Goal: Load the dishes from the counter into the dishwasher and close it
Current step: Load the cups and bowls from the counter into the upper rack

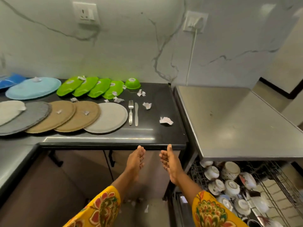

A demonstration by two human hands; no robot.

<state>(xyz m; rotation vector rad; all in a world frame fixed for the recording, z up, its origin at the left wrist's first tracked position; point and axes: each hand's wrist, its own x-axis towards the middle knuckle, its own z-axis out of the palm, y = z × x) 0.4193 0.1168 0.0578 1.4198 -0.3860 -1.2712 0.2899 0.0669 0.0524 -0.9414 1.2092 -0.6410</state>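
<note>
The job looks only partly done. The dishwasher rack (268, 182) is pulled out at the bottom right, under the shiny steel top (237, 122), and it already holds many white cups and bowls (229, 171) turned upside down. But lots of dishes are still waiting on the black counter (164, 102). In the front row there are 5 big round plates that overlap, and the one nearest the right is a light grey plate (108, 117). Behind them sits a big pale blue plate (32, 88), with something dark blue (11, 81) at the far left edge. There are also 4 green plates (91, 88) leaning on each other and 1 small green bowl (132, 83) turned over. A fork (130, 112) and a knife (136, 113) lie side by side just to the right of the grey plate. Little crumpled bits of paper (166, 120) are scattered on the plates and the counter. Both hands are reaching out in front of the counter edge and hold nothing. The left hand (136, 158) is loose with its fingers relaxed, and the right hand (168, 161) is loose too, with the thumb sticking up. I think nearly all the counter dishes still need to go in, and then the dishwasher still needs to be shut.
</note>
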